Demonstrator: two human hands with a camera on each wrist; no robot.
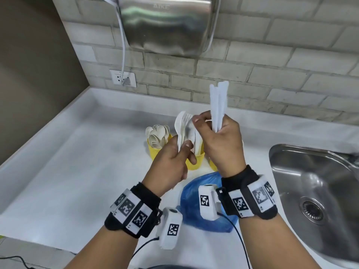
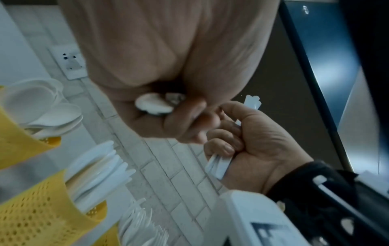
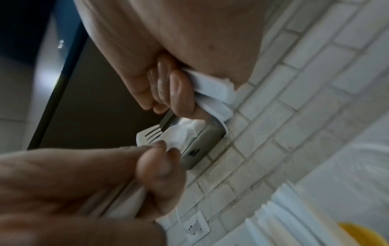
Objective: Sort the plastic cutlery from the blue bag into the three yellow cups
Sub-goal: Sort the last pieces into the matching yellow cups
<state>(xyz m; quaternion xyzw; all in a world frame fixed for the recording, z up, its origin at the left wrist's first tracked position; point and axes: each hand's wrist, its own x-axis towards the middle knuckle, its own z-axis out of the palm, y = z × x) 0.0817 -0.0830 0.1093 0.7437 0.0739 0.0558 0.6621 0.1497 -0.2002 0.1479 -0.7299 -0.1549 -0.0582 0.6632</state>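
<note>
My right hand [image 1: 210, 126] grips an upright bundle of white plastic knives [image 1: 218, 101] above the cups; its fingers [image 3: 179, 93] curl round the bundle's lower ends [image 3: 212, 89]. My left hand [image 1: 184, 149] pinches a white spoon and fork [image 1: 182, 123] just left of it, and the fork's tines [image 3: 150, 134] show in the right wrist view. My right forefinger touches these pieces. Three yellow cups stand behind: the left cup [image 1: 155, 153] is full of spoons, the middle cup [image 1: 196, 164] holds cutlery, and the right cup [image 1: 213, 166] is mostly hidden. The blue bag [image 1: 202, 189] lies crumpled below my wrists.
A steel sink [image 1: 314, 191] is sunk into the white counter [image 1: 77, 162] at the right. A metal hand dryer [image 1: 165, 26] hangs on the brick wall above the cups, its cord running to a socket [image 1: 123, 77]. A brown wall bounds the left.
</note>
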